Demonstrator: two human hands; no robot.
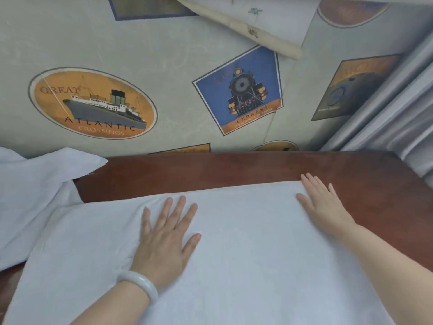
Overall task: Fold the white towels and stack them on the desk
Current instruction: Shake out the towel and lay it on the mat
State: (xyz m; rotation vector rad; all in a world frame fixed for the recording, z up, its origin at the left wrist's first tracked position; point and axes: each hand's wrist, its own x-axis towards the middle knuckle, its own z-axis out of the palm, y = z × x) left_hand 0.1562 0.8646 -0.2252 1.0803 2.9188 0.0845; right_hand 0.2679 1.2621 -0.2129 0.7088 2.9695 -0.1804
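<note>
A white towel (246,242) lies spread flat over the reddish-brown desk (234,170), reaching the near edge of the view. My left hand (164,238), with a pale bangle on its wrist, presses flat on the towel left of centre, fingers straight and spread. My right hand (323,205) lies flat on the towel's far right corner, fingers straight. More white towel cloth (35,191) sits loosely bunched at the left, partly overlapped by the spread towel.
The desk stands against a wall (164,55) papered with ship and train pictures. Grey curtain folds (398,118) hang at the right, close to the desk's far right corner. A strip of bare desk shows beyond the towel.
</note>
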